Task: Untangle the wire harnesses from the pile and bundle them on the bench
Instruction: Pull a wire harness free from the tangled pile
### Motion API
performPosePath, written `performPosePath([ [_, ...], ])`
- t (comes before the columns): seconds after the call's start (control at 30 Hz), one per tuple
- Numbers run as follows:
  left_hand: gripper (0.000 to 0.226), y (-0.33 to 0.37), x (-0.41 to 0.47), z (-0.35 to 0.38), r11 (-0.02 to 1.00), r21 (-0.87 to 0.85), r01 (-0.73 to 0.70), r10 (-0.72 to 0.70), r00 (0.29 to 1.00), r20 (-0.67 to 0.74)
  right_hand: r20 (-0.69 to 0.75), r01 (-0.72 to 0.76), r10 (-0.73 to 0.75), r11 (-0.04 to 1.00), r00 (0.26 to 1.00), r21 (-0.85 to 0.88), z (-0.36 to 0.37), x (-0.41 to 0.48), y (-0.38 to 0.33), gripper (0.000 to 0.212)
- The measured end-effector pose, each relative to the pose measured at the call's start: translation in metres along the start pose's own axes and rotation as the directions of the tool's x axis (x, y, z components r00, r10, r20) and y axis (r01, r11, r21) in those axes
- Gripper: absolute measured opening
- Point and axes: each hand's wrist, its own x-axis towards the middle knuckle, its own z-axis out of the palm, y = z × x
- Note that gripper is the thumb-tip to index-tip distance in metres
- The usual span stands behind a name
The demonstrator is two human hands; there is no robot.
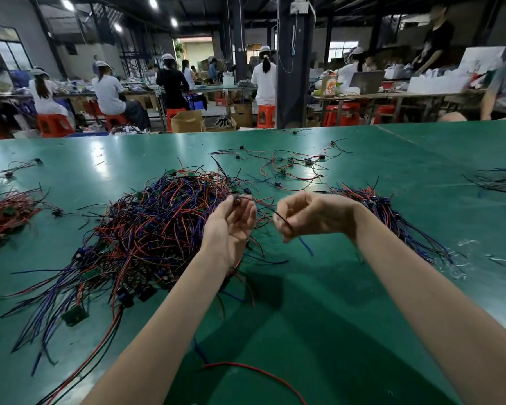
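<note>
The grip of the left hand pinches a small dark connector above the tabletop. The right hand, at its 3 o'clock, pinches its thin black wire. The tangled pile of red, blue and black harnesses lies at the hands' 9 o'clock.

No writing in view could be read.
An orange-and-white carton on a far desk carried coloured print, too small and blurred to make out. The white box high on the dark pillar and the cardboard boxes on the floor showed no legible lettering.
</note>
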Motion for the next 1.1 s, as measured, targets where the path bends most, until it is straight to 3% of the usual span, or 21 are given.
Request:
performPosePath([
  [0.07, 0.028, -0.005, -0.006, 0.004, 0.992, 0.125, 0.02, -0.031, 0.996, 0.081, -0.011, -0.047, 0.047, 0.999, 0.999, -0.002, -0.006, -0.01, 0.012, 0.032],
  [0.13, 0.027, -0.01, -0.014, 0.008, 0.939, 0.344, -0.032, -0.029, 0.985, 0.171, -0.125, -0.042, 0.052, 0.996, 0.991, 0.08, -0.008, -0.016, 0.02, 0.038],
  [0.2, 0.023, -0.017, -0.021, 0.009, 0.793, 0.584, -0.173, 0.016, 0.964, 0.264, -0.31, -0.003, 0.048, 0.989, 0.949, 0.145, -0.009, -0.017, 0.027, 0.032],
  [0.27, 0.024, -0.023, -0.025, 0.008, 0.647, 0.707, -0.285, 0.037, 0.938, 0.344, -0.449, 0.078, 0.006, 0.983, 0.893, 0.167, -0.008, -0.016, 0.033, 0.02],
  [0.33, 0.029, -0.028, -0.025, 0.005, 0.536, 0.765, -0.356, 0.041, 0.917, 0.397, -0.489, 0.15, -0.045, 0.973, 0.871, 0.176, -0.004, -0.015, 0.039, 0.011],
  [0.5, 0.038, -0.032, -0.017, -0.004, 0.285, 0.826, -0.486, 0.083, 0.871, 0.484, -0.478, 0.165, -0.078, 0.976, 0.875, 0.143, 0.013, -0.014, 0.049, 0.012],
  [0.63, 0.029, -0.034, -0.013, -0.01, 0.134, 0.824, -0.55, 0.153, 0.833, 0.531, -0.586, 0.268, -0.1, 0.941, 0.804, 0.207, 0.022, -0.009, 0.048, 0.015],
  [0.73, 0.018, -0.037, -0.011, -0.011, 0.207, 0.815, -0.541, 0.202, 0.839, 0.506, -0.648, 0.315, -0.121, 0.929, 0.752, 0.192, 0.026, -0.007, 0.05, 0.013],
  [0.87, 0.021, -0.038, -0.009, -0.012, 0.61, 0.707, -0.359, 0.146, 0.927, 0.344, -0.704, 0.349, -0.163, 0.928, 0.692, 0.129, 0.026, -0.006, 0.051, 0.011],
  [0.93, 0.02, -0.036, -0.009, -0.012, 0.738, 0.627, -0.251, 0.073, 0.952, 0.297, -0.71, 0.336, -0.167, 0.936, 0.684, 0.104, 0.026, -0.005, 0.051, 0.012],
  [1.1, 0.011, -0.033, -0.007, -0.01, 0.81, 0.555, -0.193, 0.049, 0.964, 0.263, -0.705, 0.319, -0.127, 0.936, 0.698, 0.148, 0.03, -0.004, 0.053, 0.01],
])
